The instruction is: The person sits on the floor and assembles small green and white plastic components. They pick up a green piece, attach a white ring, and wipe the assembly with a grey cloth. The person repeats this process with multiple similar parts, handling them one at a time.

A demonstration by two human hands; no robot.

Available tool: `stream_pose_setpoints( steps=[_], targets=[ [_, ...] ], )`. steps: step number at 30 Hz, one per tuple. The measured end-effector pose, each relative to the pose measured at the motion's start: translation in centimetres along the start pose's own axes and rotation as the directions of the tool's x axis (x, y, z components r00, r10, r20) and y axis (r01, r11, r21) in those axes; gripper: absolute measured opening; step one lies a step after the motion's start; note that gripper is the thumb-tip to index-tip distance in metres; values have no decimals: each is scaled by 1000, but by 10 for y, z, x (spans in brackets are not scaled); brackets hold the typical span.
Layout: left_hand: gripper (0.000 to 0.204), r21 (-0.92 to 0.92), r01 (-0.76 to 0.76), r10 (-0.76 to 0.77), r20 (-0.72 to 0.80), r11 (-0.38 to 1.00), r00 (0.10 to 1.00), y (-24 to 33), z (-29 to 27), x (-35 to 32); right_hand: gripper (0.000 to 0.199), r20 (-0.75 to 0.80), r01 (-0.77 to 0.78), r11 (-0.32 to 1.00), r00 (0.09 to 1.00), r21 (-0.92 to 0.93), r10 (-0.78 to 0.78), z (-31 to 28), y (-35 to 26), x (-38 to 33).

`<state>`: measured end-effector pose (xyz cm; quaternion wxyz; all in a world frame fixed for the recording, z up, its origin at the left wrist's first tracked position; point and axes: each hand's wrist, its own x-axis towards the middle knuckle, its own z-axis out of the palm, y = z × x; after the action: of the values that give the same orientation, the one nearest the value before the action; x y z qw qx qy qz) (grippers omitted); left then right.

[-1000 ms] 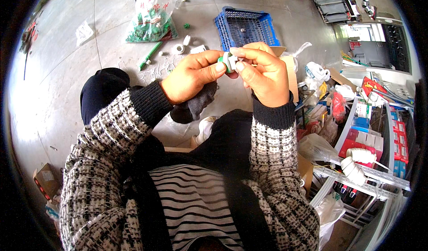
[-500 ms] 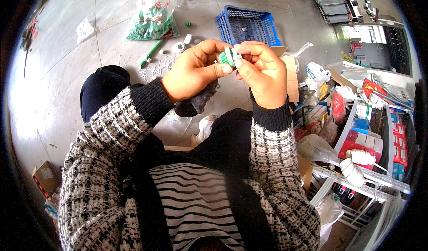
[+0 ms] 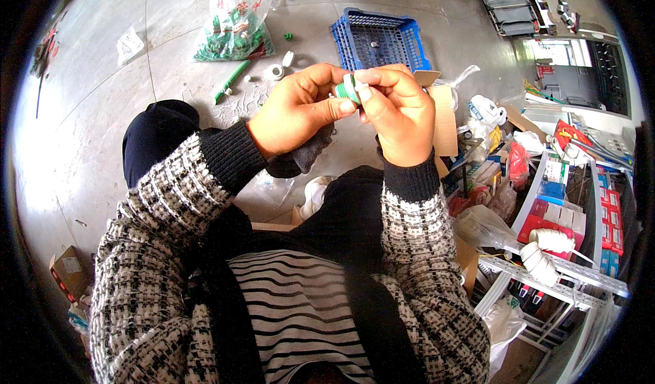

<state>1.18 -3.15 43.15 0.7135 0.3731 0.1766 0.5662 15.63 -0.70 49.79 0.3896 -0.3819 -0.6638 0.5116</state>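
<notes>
From the head view, I see my left hand (image 3: pixel 297 114) and right hand (image 3: pixel 399 114) raised together in front of me, both closed on one small green fitting (image 3: pixel 346 90) with a white band at its end. The fitting sits right between the two sets of fingers (image 3: pixel 326 107), pinched by thumb and forefinger on each side, well above the floor (image 3: pixel 102 111).

My worry here is the grip: the piece is small and held only at the fingertips, so a slip during any twisting could drop it, and it looks likely to roll off among the loose white and green bits (image 3: pixel 276 70) lying on the floor beyond the fingers. The white band also seems loose enough to shift if the two hands pull unevenly.

Both forearms come up from the lower edge in checked sleeves, elbows bent, wrists tilted inward so the knuckles face each other. The right hand curls over the top of the fitting; the left supports it from the side.

Just beyond the fingers stands a blue basket (image 3: pixel 382 39); further to the left of them lies a clear bag of green parts (image 3: pixel 232 32).
</notes>
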Motion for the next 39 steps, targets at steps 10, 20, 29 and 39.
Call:
stream_pose_setpoints(
  steps=[10, 20, 29, 39],
  targets=[
    [29, -15, 23, -23, 10, 1000, 1000, 3, 0, -2, 11, 14, 28, 999, 1000, -27, -27, -2, 5, 1],
    [30, -56, 5, -3, 23, 998, 1000, 0, 0, -2, 11, 27, 40, 999, 999, 12, -40, -2, 4, 2],
    [30, -18, 16, -16, -7, 1000, 1000, -2, -2, -2, 12, 63, 9, 1000, 998, 18, -10, -3, 3, 2],
    [23, -10, -33, 33, -41, 999, 999, -4, 2, -2, 21, 51, 78, 983, 996, -164, -70, 0, 6, 3]
  ],
)
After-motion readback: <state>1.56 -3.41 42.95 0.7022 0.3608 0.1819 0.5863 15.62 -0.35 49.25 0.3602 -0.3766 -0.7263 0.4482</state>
